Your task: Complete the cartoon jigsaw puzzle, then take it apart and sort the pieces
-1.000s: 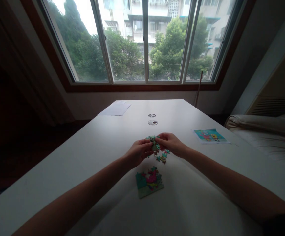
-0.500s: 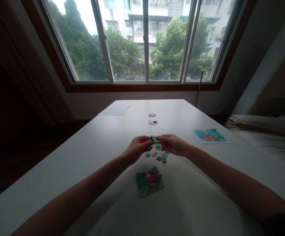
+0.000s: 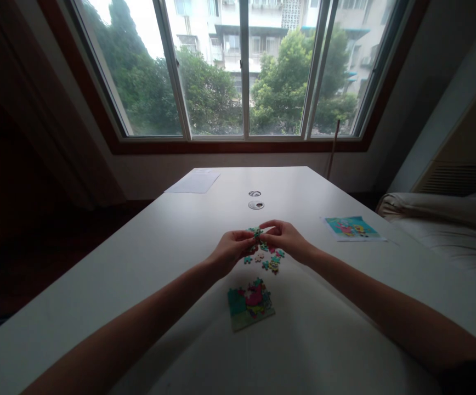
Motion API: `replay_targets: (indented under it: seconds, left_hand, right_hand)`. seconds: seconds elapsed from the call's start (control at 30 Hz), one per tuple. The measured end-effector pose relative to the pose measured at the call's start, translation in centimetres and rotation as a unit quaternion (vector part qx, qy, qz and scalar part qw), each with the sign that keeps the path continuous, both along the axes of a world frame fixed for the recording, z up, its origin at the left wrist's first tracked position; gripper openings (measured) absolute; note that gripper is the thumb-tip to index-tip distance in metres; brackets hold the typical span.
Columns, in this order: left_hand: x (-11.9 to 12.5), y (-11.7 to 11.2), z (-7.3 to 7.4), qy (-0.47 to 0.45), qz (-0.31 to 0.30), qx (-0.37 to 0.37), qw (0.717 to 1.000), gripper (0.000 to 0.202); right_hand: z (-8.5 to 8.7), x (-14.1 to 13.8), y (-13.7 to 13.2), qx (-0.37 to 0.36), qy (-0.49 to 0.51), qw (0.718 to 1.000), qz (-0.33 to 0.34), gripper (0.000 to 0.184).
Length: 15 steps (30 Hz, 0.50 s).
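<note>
Puzzle pieces (image 3: 256, 232), a small teal clump, held just above the table (image 3: 139, 263) at mid-width, between both hands.

- Left hand (image 3: 230, 252): fingers curled in, tips pinched on the clump's left side.
- Right hand (image 3: 287, 240): thumb and forefinger closed narrow on its right side. How many pieces are in the clump: too small to tell.
- Loose pieces (image 3: 268, 260): scattered on the table right below the hands, some touching each other.
- Part-built puzzle (image 3: 250, 303): flat on the table, nearer the body, apart from the scatter.

Risk, as judged: the clump is pinched only at 2 edges, so a twist or uneven squeeze could pop joined pieces apart and drop them into the scatter. A lowered wrist could sweep loose pieces across the smooth top. Dim light makes colours hard to match.

Around: picture sheet (image 3: 353, 227) to the right, well apart from the hands; white paper (image 3: 192, 181) at the far left corner; 2 round cable ports (image 3: 255, 204) beyond the hands; window (image 3: 242, 66) behind. Nothing lies between the hands and the part-built puzzle except the scatter.
</note>
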<state>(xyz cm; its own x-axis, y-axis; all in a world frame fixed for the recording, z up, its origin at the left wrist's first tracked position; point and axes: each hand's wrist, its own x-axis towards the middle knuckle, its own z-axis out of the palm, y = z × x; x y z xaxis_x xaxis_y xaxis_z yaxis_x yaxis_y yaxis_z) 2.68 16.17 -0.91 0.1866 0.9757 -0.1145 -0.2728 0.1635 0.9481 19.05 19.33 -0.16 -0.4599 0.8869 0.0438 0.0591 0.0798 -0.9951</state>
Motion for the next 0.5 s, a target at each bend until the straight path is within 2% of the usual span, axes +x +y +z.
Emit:
replay_targets:
  seconds: [0.13, 0.27, 0.5]
  left_hand:
    - [0.04, -0.16, 0.3, -0.021, -0.019, 0.003, 1.0, 0.026]
    - [0.05, -0.21, 0.45, -0.022, -0.038, 0.015, 0.999, 0.03]
    - [0.25, -0.21, 0.23, 0.015, -0.03, 0.024, 0.999, 0.03]
  right_hand:
    - [-0.2, -0.02, 0.14, 0.003, -0.012, 1.0, -0.002, 0.033]
    - [-0.57, -0.16, 0.32, 0.008, 0.011, 0.999, -0.035, 0.03]
    - [-0.82, -0.78, -0.25, 0.0, 0.034, 0.998, -0.05, 0.028]
